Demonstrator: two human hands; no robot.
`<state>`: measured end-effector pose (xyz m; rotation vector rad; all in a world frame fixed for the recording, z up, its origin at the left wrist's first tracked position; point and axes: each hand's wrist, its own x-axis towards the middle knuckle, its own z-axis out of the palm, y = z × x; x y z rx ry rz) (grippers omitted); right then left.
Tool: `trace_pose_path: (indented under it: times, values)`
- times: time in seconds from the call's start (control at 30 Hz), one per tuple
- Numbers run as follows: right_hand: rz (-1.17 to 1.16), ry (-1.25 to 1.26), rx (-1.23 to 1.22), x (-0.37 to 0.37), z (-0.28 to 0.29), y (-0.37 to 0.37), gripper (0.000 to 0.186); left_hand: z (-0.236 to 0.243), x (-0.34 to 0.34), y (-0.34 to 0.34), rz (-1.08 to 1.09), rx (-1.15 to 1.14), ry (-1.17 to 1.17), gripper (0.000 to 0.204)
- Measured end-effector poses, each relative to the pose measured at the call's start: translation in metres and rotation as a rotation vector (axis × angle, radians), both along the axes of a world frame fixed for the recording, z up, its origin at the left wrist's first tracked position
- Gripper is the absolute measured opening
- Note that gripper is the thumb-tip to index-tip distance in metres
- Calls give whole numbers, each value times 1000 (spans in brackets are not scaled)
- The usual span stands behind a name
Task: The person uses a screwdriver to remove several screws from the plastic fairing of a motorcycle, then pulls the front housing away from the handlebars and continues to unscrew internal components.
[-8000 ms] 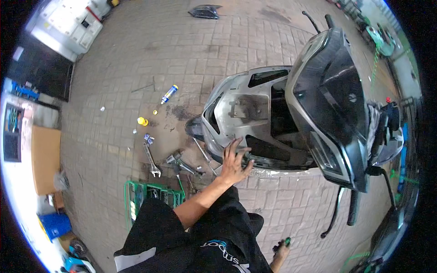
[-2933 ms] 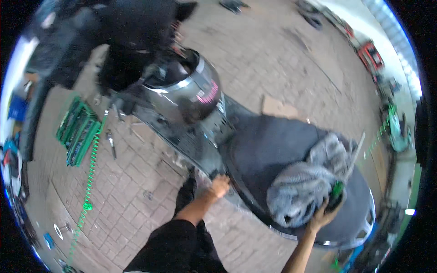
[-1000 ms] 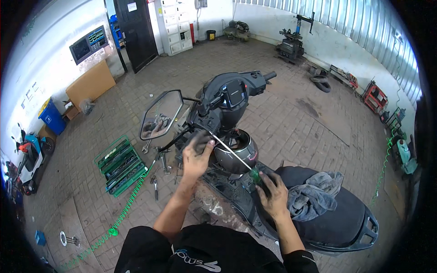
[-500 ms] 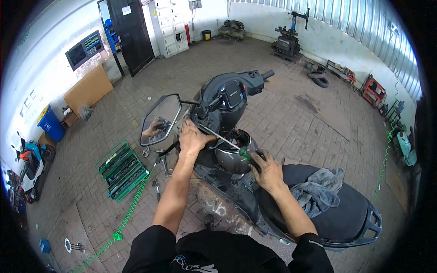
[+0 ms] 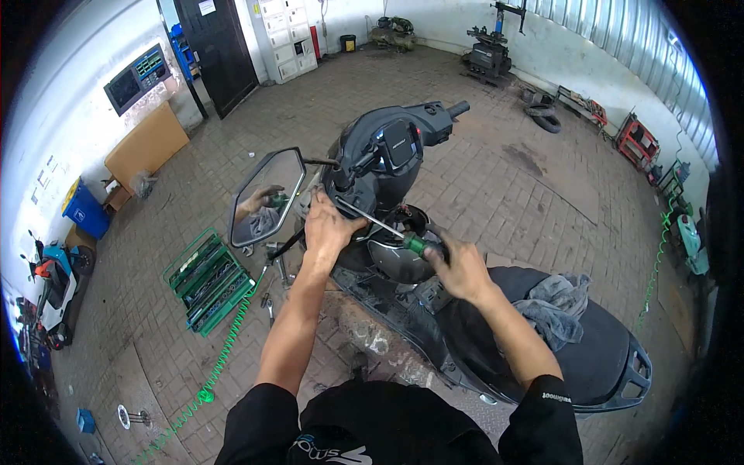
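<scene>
My right hand (image 5: pixel 461 271) is wrapped round the green handle (image 5: pixel 417 246) of a long screwdriver (image 5: pixel 377 221). Its metal shaft reaches up-left to a dark panel (image 5: pixel 349 194) below the scooter's handlebar (image 5: pixel 391 124). My left hand (image 5: pixel 325 229) grips that panel's left edge, fingers curled at the shaft's tip and thumb pointing right; what the tip touches is hidden. A dark helmet (image 5: pixel 395 263) sits just under the screwdriver. A grey cloth (image 5: pixel 558 306) lies on the black seat (image 5: pixel 589 368) to the right. The hexagonal mirror (image 5: pixel 263 201) stands left of my left hand.
An open green toolbox (image 5: pixel 209 283) with a coiled green hose (image 5: pixel 225 356) and loose wrenches (image 5: pixel 271 310) lie at left. Around the walls are a parked scooter (image 5: pixel 58 287), blue bin (image 5: pixel 85 209), cardboard (image 5: pixel 147 147), tyre machine (image 5: pixel 488 54), tyres (image 5: pixel 546 120) and red trolley (image 5: pixel 637 143).
I moved from the scooter's front to its left side. The screwdriver rose from the seat to the panel. Lately my left hand moved up onto the panel, and my right hand slightly upward.
</scene>
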<state>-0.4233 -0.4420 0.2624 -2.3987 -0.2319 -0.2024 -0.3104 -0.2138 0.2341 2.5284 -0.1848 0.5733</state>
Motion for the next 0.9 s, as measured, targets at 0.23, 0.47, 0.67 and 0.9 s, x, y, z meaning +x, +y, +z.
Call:
trace_pose_path:
  times: [0.23,0.47,0.67,0.9]
  values:
    - [8,-128,-378,5,21,5,49,7,-5,0,47,7,49,103]
    - [21,323,-255,12,41,9,53,2,-4,2,21,32,1,103]
    - [75,-401,-483,5,12,-6,47,1,-3,-3,30,49,-7,107]
    - [88,96,-319,7,36,4,48,5,-6,-1,39,48,49,107]
